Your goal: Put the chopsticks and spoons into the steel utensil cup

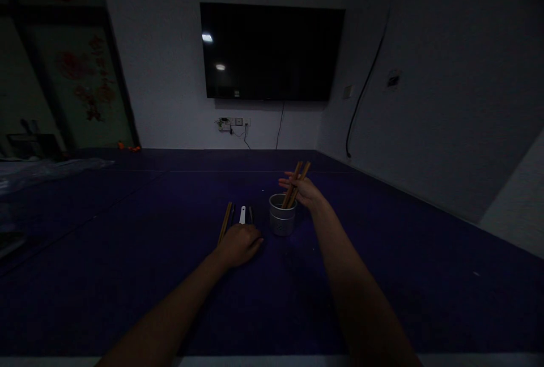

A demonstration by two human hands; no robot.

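Observation:
A grey metal cup point(282, 221) stands upright on the dark blue table, with wooden chopsticks point(296, 186) leaning to the right in it. My right hand point(305, 190) is at the chopsticks above the rim, its fingers stretched out to the left behind them. To the left of the cup, my left hand point(242, 242) rests palm down with curled fingers; what lies under it is hidden. Beyond that hand show a white spoon-like handle point(242, 215), a dark slim utensil point(251, 215) and, to the left, more wooden chopsticks point(225, 222) with a dark stick beside them.
Clear plastic wrapping point(55, 167) lies at the table's far left. Small orange objects point(134, 149) are at the back edge. A television point(272, 52) hangs on the wall above sockets point(233, 122). A black cable point(369, 78) runs down the right wall. The room is dim.

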